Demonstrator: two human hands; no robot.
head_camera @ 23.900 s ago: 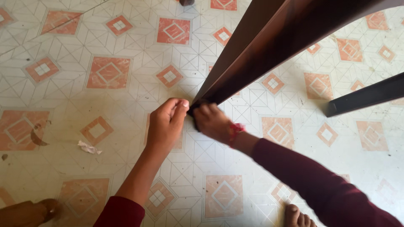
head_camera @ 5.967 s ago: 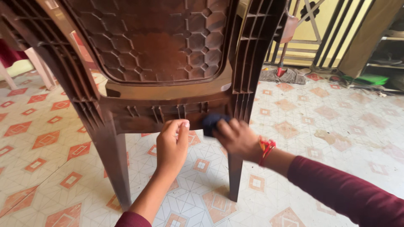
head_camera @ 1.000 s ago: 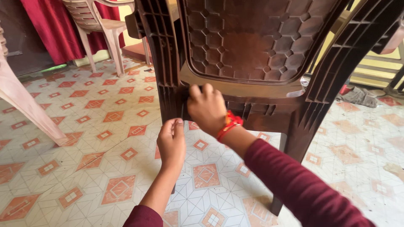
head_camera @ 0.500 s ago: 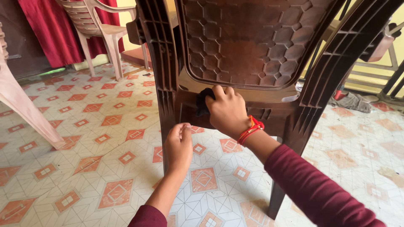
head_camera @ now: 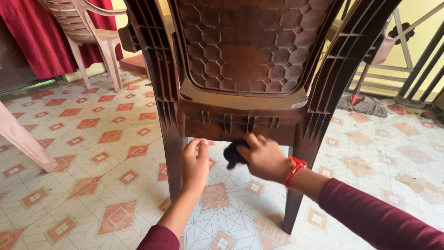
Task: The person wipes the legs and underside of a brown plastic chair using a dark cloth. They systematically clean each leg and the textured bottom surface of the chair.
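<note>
A dark brown plastic chair (head_camera: 240, 60) stands in front of me, seen from behind, with a honeycomb pattern on its back. My right hand (head_camera: 264, 157) grips a small dark cloth (head_camera: 233, 153) just under the chair's rear seat rail (head_camera: 240, 124). A red thread band circles that wrist. My left hand (head_camera: 194, 162) is curled, fingertips pinched together, beside the chair's left rear leg (head_camera: 173, 157), holding nothing that I can see.
A pale pink plastic chair (head_camera: 90, 32) stands at the back left before a red curtain (head_camera: 27, 37). Another pale chair leg (head_camera: 21, 139) slants in at the left. A mop on a rag (head_camera: 365, 104) lies at the right by a metal grille. The floor is patterned tile.
My right hand with the cloth has dropped from the lower edge of the chair back to below the seat rail. The view has shifted slightly right. My left hand stays near the leg.
</note>
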